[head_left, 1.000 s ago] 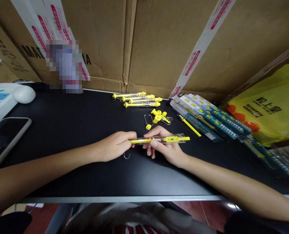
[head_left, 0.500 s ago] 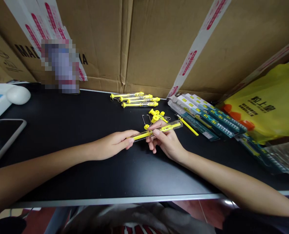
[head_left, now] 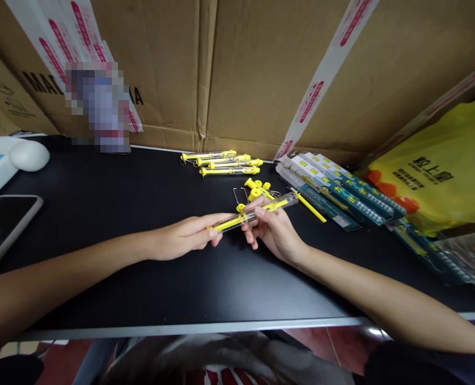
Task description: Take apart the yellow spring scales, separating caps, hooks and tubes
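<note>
Tube (head_left: 248, 216) tilted since earlier, right end now higher in view. Left hand (head_left: 183, 237) grips its left end, right hand (head_left: 280, 232) pinches its middle, over table (head_left: 213, 291). Yellow parts (head_left: 255, 193) just behind right hand; rod (head_left: 312, 208), boxes (head_left: 344, 185), bag (head_left: 462, 141) rightward.

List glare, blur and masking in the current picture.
Head view: pale glare on the black tabletop; head view: pixelated patch over the carton; head view: clear plastic at right looks smeared; head view: fine parts inside the held tube unclear.
</note>
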Tool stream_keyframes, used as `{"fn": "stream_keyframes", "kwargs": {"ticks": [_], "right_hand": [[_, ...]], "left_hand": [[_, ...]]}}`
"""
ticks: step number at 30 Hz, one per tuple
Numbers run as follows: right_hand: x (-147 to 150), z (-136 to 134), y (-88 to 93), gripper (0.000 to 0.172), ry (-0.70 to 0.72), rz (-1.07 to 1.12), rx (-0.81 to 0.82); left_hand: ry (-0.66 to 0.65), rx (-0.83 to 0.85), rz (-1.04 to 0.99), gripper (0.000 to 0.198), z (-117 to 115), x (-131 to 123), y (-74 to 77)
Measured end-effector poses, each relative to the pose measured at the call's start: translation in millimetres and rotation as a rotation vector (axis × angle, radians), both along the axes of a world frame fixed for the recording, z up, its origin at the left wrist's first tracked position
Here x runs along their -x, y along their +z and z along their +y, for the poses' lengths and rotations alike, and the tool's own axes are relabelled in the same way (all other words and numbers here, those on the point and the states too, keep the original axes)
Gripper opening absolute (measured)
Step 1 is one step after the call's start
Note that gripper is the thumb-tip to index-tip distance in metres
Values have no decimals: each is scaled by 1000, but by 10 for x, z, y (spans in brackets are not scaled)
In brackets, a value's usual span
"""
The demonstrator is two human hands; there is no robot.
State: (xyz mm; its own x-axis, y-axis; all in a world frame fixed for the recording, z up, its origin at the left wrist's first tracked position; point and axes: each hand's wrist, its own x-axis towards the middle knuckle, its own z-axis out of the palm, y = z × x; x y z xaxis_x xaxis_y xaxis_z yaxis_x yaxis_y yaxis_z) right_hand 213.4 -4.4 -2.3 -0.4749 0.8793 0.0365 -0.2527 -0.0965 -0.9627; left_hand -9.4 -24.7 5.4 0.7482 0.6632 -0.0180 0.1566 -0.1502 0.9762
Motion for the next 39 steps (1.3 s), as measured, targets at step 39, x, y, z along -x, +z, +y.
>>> {"fn": "stream_keyframes", "kwargs": {"ticks": [39], "right_hand": [[-380, 380, 408, 31, -199, -411, -261]], "left_hand": [[247, 231, -170, 21, 24, -4, 25]]}}
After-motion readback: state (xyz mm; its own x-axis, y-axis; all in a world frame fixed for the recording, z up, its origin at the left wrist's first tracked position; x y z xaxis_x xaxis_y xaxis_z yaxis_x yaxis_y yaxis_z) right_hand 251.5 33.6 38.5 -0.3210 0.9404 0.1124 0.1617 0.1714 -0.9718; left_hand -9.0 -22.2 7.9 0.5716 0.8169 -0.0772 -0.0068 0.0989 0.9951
